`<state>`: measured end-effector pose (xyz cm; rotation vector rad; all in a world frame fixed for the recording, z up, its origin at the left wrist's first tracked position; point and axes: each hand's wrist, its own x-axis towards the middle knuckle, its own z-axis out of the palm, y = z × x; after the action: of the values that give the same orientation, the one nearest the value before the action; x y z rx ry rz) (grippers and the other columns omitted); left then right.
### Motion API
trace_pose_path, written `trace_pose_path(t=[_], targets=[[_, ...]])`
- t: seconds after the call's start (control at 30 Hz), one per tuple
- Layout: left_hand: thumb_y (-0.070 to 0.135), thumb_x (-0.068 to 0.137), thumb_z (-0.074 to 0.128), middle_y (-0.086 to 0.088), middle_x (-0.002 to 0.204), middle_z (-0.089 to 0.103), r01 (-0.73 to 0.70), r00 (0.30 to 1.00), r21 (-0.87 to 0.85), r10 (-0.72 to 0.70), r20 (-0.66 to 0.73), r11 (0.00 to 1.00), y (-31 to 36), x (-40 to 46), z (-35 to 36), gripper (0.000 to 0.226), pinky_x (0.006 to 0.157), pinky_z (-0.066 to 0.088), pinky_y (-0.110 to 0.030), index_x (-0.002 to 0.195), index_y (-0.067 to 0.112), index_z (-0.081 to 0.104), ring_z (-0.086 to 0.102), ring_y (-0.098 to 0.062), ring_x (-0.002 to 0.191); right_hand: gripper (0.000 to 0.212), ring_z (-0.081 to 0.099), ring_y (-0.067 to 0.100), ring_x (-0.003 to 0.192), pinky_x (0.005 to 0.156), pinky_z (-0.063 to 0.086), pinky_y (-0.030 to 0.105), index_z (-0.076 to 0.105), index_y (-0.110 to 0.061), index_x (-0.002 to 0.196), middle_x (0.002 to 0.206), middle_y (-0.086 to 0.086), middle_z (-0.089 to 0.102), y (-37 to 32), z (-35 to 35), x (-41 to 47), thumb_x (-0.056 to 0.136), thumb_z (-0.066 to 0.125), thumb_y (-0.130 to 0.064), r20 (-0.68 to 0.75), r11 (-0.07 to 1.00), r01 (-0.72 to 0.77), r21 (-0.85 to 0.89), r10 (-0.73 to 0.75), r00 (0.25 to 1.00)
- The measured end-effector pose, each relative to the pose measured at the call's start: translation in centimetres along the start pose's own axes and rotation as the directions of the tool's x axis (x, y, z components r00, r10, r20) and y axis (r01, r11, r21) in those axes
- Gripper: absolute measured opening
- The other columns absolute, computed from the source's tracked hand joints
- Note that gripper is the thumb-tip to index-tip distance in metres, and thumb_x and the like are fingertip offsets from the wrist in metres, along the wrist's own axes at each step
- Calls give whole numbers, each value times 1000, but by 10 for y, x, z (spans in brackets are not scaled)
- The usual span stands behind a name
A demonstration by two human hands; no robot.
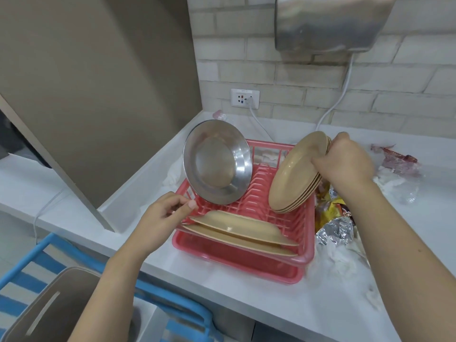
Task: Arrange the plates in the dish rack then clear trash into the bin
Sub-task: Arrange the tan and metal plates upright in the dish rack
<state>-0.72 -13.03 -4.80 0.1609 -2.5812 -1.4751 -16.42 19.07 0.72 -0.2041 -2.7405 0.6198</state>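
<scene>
A washing-up corner in a shared pantry or canteen kitchen

A white worktop [246, 292] runs into a corner under a pale brick-tiled wall [308, 77] carrying a steel wall-mounted dryer or dispenser [328, 23] whose cord leads to a wall socket [244, 98]. A pink dish rack [291, 233] holds a steel plate [217, 161] and beige plates [291, 174], with foil snack wrappers [333, 225] beside it and a grey bin [47, 309] below the edge.
</scene>
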Motion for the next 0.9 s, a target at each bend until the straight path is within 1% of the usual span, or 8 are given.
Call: trace_pose_path(t=[0.07, 0.13, 0.23, 0.37, 0.5, 0.6, 0.7, 0.9], targets=[[52, 88, 61, 6, 82, 58, 22, 1000, -2, -22, -5, 1000, 4, 8, 2, 31, 84, 55, -47, 89, 24, 74, 59, -18, 81, 24, 61, 36, 85, 63, 37, 32, 54, -5, 89, 95, 17, 64, -1, -4, 5, 85, 58, -29, -19, 999, -8, -40, 7, 1000], [45, 92, 59, 4, 84, 59, 43, 997, -18, -44, -65, 999, 5, 16, 5, 24, 76, 58, -48, 88, 26, 72, 60, -18, 82, 32, 58, 34, 76, 63, 38, 31, 50, -9, 67, 87, 18, 65, 0, -7, 8, 86, 58, -33, -23, 998, -30, -54, 29, 999], [43, 93, 61, 11, 92, 58, 29, 966, 18, -23, -259, 999, 3, 32, 11, 8, 64, 59, -44, 95, 36, 65, 58, -3, 85, 41, 53, 32, 69, 61, 38, 30, 44, -9, 59, 72, 14, 58, 0, -11, 13, 84, 63, -36, -24, 996, -56, -67, 54, 998], [35, 91, 66, 12, 104, 52, 6, 938, 68, 18, -347, 998, -1, 58, 13, 20, 67, 45, -21, 109, 32, 56, 55, 7, 82, 39, 47, 29, 59, 46, 25, 25, 45, -7, 56, 56, 8, 45, -3, -16, 13, 81, 65, -29, -7, 998, -50, -48, 49, 999], [30, 92, 65, 13, 104, 54, -49, 969, 120, 76, -233, 992, 9, 71, 12, 14, 68, 39, -8, 101, 38, 58, 54, 8, 85, 32, 47, 34, 53, 44, 22, 24, 49, -4, 52, 50, 13, 46, -4, -14, 6, 75, 64, -20, -95, 998, 35, 46, -31, 995], [30, 92, 65, 14, 105, 58, -185, 974, 148, 201, -105, 972, 33, 85, 13, 15, 77, 40, -7, 103, 39, 61, 57, 5, 92, 22, 55, 39, 59, 48, 37, 29, 65, -2, 63, 58, 19, 60, -10, -15, -5, 77, 62, -18, -200, 986, 154, 62, -139, 970], [27, 93, 65, 14, 108, 59, -337, 939, 192, 345, -4, 922, 66, 104, 17, 17, 87, 45, -15, 109, 34, 64, 59, 3, 97, 22, 59, 40, 65, 57, 49, 35, 71, -2, 72, 66, 20, 67, -15, -19, -13, 82, 60, -18, -269, 968, 228, 103, -194, 944], [23, 93, 64, 14, 118, 55, -516, 856, 297, 495, 148, 803, 123, 141, 54, 30, 95, 50, -31, 121, 32, 61, 56, -2, 106, 20, 64, 31, 73, 62, 43, 30, 70, -6, 79, 74, 10, 71, -19, -15, -20, 86, 59, -22, -306, 955, 215, 204, -146, 941]])
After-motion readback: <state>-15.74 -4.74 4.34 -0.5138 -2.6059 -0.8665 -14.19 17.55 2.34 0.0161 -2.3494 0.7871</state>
